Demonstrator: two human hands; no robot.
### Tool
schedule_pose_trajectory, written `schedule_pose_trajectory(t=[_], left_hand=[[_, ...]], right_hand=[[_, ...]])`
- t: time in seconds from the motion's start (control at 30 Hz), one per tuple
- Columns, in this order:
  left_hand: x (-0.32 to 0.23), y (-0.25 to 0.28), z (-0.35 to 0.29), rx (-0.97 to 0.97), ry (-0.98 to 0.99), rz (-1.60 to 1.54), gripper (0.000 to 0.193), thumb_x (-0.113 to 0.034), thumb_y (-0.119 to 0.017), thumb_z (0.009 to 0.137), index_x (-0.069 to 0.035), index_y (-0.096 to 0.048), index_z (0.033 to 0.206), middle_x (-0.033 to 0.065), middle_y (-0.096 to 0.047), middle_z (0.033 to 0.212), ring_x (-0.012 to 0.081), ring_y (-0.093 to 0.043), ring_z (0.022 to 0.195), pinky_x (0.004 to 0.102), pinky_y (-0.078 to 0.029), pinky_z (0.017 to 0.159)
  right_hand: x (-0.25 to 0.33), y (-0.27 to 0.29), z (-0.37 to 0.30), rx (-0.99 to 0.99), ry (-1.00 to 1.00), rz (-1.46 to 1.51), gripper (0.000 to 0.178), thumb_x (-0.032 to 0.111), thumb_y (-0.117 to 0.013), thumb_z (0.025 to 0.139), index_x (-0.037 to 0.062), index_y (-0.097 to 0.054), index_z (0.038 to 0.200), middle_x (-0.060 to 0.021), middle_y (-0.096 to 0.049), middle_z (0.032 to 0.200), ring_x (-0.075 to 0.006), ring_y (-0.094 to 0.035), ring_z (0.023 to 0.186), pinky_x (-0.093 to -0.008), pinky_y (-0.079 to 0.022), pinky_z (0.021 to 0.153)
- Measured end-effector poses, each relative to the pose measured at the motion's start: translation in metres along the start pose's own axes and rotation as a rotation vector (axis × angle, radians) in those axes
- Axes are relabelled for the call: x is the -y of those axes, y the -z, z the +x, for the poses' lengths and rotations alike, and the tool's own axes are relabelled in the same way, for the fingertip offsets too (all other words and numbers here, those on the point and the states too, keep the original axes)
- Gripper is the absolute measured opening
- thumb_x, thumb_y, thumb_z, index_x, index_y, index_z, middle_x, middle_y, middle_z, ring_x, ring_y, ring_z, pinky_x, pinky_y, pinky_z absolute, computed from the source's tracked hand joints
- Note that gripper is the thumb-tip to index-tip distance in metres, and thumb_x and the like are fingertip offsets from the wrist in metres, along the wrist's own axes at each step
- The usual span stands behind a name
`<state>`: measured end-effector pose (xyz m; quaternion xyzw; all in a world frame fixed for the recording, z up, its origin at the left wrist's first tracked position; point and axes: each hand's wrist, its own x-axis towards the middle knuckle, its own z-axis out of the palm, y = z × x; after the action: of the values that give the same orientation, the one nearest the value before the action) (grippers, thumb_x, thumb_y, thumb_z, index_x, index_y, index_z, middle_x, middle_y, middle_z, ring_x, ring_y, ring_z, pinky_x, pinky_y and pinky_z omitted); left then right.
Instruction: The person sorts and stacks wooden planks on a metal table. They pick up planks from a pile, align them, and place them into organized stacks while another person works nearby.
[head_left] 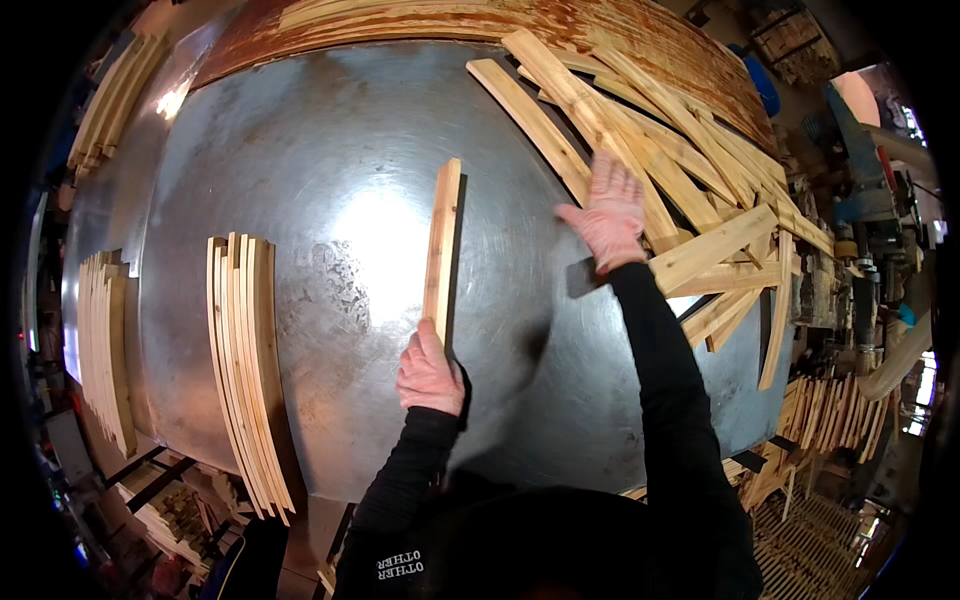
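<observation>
In the middle of the metal-topped table (350, 420), my left hand (432, 374) is closed round the near end of a wooden slat (443, 245). The slat points away from me and casts a narrow shadow along its right side. My right hand (612, 210), gloved in pink like the left, reaches to the loose pile of slats (690, 150) on the right. Its fingers are spread over the pile's left edge, with the thumb out to the side. Whether the palm touches the wood I cannot tell. A separate slat (530, 125) lies just beyond that hand.
A neat row of slats (245, 360) stands on the table's left part. Farther left are another stack (103, 340) and a bundle at the far left (115, 100). A rust-brown board surface (400, 18) borders the far edge. Machinery (865, 240) stands beyond the right side.
</observation>
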<state>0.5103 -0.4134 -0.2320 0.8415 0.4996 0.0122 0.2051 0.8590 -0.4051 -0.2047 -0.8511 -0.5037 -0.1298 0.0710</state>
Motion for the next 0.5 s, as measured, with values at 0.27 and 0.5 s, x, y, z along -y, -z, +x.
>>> schedule_pose_trajectory(t=[0.27, 0.5], left_hand=[[-0.014, -0.021, 0.032, 0.129, 0.233, -0.941, 0.047, -0.006, -0.06, 0.091, -0.002, -0.049, 0.136, 0.0104, -0.065, 0.115, 0.017, -0.061, 0.1, 0.0303, -0.05, 0.088], [-0.072, -0.06, 0.058, -0.035, 0.376, -1.251, 0.058, -0.022, -0.073, 0.087, -0.005, -0.046, 0.135, 0.0091, -0.064, 0.109, 0.0194, -0.063, 0.094, 0.0326, -0.053, 0.082]], right_hand=[[-0.058, -0.052, -0.023, 0.277, -0.152, -0.105, 0.013, 0.011, -0.056, 0.089, 0.0056, -0.056, 0.101, -0.0109, -0.066, 0.086, -0.0312, -0.069, 0.082, -0.0453, -0.057, 0.07], [0.042, 0.067, -0.095, 0.846, 0.327, 0.369, 0.032, 0.03, -0.053, 0.091, 0.0068, -0.056, 0.114, -0.0145, -0.063, 0.104, -0.0298, -0.063, 0.096, -0.0446, -0.05, 0.076]])
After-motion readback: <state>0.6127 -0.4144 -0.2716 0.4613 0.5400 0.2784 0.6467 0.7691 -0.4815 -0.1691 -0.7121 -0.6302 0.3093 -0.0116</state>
